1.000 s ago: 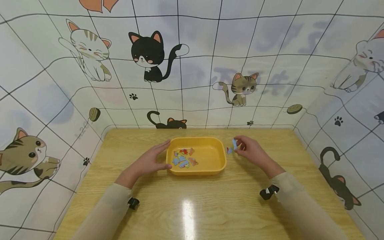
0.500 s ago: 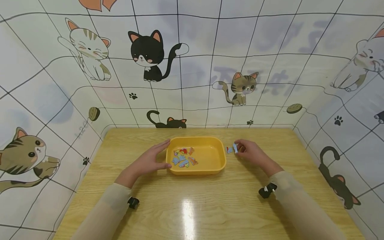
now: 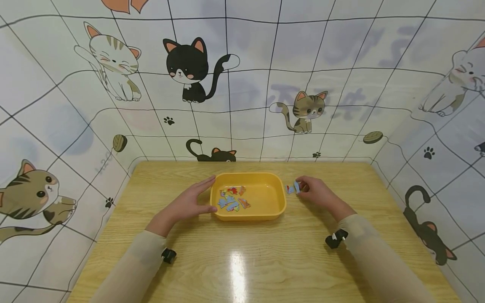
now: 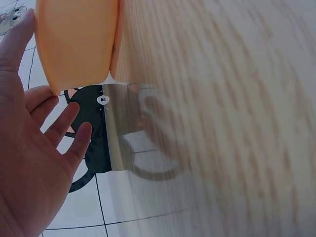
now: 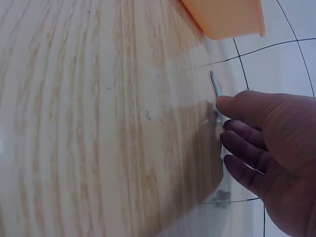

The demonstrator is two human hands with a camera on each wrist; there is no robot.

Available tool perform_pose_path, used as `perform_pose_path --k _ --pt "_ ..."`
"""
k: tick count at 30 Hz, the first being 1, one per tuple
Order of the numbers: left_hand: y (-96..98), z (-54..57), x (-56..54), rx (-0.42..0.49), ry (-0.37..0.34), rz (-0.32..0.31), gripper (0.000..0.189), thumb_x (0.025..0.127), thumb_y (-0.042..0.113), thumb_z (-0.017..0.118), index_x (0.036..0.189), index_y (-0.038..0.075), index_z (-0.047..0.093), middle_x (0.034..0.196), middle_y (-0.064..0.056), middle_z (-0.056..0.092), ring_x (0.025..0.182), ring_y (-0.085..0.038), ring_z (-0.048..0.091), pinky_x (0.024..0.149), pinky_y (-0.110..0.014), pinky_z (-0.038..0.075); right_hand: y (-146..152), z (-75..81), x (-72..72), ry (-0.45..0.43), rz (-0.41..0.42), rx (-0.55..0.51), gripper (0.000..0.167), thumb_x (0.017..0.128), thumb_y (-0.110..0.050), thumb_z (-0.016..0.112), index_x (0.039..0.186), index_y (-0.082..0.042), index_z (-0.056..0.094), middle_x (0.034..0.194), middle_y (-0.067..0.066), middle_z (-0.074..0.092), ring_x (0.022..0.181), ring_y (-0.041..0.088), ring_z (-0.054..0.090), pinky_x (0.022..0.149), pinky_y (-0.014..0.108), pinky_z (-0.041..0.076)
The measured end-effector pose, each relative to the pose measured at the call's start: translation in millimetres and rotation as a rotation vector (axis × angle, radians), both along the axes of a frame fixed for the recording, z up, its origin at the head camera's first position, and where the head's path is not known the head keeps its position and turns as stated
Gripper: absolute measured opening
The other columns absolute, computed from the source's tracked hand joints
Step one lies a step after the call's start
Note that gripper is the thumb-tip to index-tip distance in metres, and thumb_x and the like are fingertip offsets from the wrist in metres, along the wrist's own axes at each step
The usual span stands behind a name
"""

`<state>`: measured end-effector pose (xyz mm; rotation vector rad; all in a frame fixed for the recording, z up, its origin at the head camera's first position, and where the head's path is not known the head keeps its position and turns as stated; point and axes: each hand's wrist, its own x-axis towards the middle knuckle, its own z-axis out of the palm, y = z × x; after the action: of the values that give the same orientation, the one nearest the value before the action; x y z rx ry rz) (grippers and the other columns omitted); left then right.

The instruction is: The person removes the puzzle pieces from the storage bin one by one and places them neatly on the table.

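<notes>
A yellow tray stands mid-table in the head view, with several colourful jigsaw puzzle pieces in its left half. My left hand rests against the tray's left end, fingers spread and thumb at the near corner; the left wrist view has fingertips touching the orange-looking tray. Right of the tray, my right hand pinches a light-blue puzzle piece at the table surface. Another blue-and-red piece lies just left of it; whether they touch is unclear. The right wrist view shows the thumb on the thin piece.
The wooden table meets a cat-printed wall covering at the back and sides. Dark wrist cameras sit on both sleeves, the left camera and the right camera.
The right hand has lowered its puzzle piece to the table beside the loose one, and has barely moved in the last half second. The left hand and tray have stayed put.
</notes>
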<state>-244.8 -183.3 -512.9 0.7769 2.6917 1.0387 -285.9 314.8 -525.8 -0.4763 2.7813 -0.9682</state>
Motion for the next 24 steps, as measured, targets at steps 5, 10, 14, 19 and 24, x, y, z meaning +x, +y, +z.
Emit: perform_pose_path --k 5,10,14,19,24 --pt "0.1 -1.1 -0.6 -0.003 -0.005 0.005 0.103 0.094 0.042 0.091 0.175 0.014 0.035 0.183 0.003 0.024 0.166 -0.039 0.026 0.131 -0.067 0.024 1.2 -1.3 -2.4 -0.026 0.01 0.026 0.048 0.1 -0.007 0.081 0.141 0.01 0.063 0.113 0.014 0.072 0.105 0.031 0.067 0.093 0.051 0.06" --pt "-1.0 -1.8 -1.0 -0.004 -0.005 0.005 0.103 0.094 0.045 0.09 0.175 0.015 0.035 0.183 0.004 0.024 0.166 -0.039 0.026 0.131 -0.068 0.024 3.0 -2.1 -5.3 -0.045 0.019 0.028 0.048 0.1 -0.008 0.081 0.14 0.01 0.063 0.113 0.014 0.071 0.106 0.031 0.067 0.094 0.051 0.06" --pt "-1.2 -1.3 -1.3 -0.008 -0.004 0.001 0.105 0.093 0.051 0.089 0.175 0.016 0.035 0.183 0.004 0.024 0.166 -0.039 0.026 0.131 -0.068 0.025 5.0 -2.8 -6.4 -0.06 0.018 0.023 0.048 0.101 -0.011 0.08 0.142 0.008 0.063 0.113 0.012 0.071 0.106 0.029 0.066 0.094 0.05 0.058" --pt "-0.7 -0.6 -1.5 -0.005 -0.005 -0.003 0.104 0.093 0.049 0.09 0.175 0.014 0.035 0.183 0.002 0.025 0.166 -0.04 0.026 0.13 -0.069 0.025 7.9 -1.5 -6.3 -0.059 0.032 0.02 0.05 0.099 -0.013 0.084 0.14 0.009 0.064 0.112 0.013 0.07 0.103 0.028 0.066 0.093 0.05 0.058" --pt "-0.2 0.3 -1.2 -0.005 -0.01 -0.005 0.103 0.094 0.046 0.09 0.175 0.013 0.035 0.183 0.001 0.025 0.166 -0.04 0.026 0.13 -0.068 0.025 8.5 -1.1 -6.1 -0.062 0.051 0.026 0.053 0.098 -0.014 0.086 0.14 0.009 0.064 0.113 0.014 0.07 0.103 0.029 0.066 0.095 0.052 0.059"
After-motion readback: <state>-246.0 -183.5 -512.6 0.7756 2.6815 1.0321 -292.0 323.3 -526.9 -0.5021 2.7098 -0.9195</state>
